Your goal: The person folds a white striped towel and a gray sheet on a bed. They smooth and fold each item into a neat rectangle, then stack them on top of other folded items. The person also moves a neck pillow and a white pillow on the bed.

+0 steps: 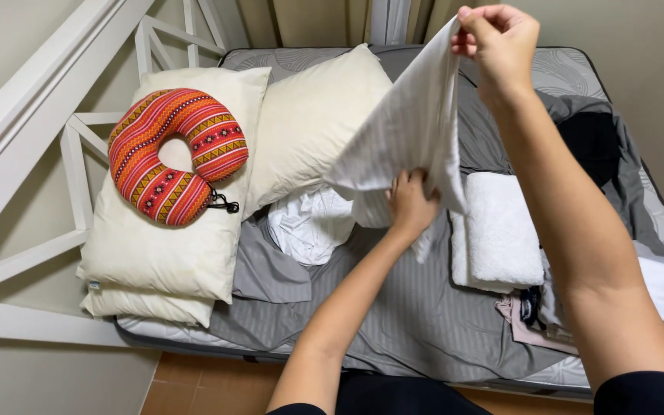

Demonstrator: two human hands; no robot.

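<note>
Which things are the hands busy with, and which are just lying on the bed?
In hand:
- white striped cloth
- right hand, pinching its top corner
- left hand, gripping lower down

Lying about:
- red patterned neck pillow
- cream pillows
- folded white towel
- crumpled white cloth
- grey sheet

Packages, signs, screens: none in view. Labels: one small pale tag (pixel 94 286) at the lower left corner of the cream pillow (pixel 155 246); its print is too small to tell.

matt striped cloth (pixel 405 127), fluffy towel (pixel 501 230)
</note>
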